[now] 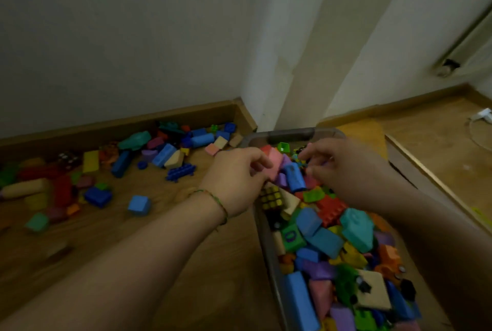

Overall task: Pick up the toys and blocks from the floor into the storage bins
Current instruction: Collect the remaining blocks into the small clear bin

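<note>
Now: left hand [234, 176] grips a matte pink block [275, 164] over the heaped grey plastic bin [290, 135]. Right hand [343, 168] curled, hold unclear. Blocks [138, 204] strewn left on wood floor [186, 237], white wall [133, 38] behind.

You are working in dim, flat light, and every colour looks muted. The left wall [119, 24] sinks into grey shade; the wall panel [399, 24] at the right is paler, so light seems to reach you from that side. Motion blur smears your left hand [234, 179], the pink block [274, 167] it grips, and your right hand [343, 168], whose grip is unreadable. The loose blocks [61, 189] at the far left edge are dark and soft. The wide lens bows the skirting board [133, 123].
</note>
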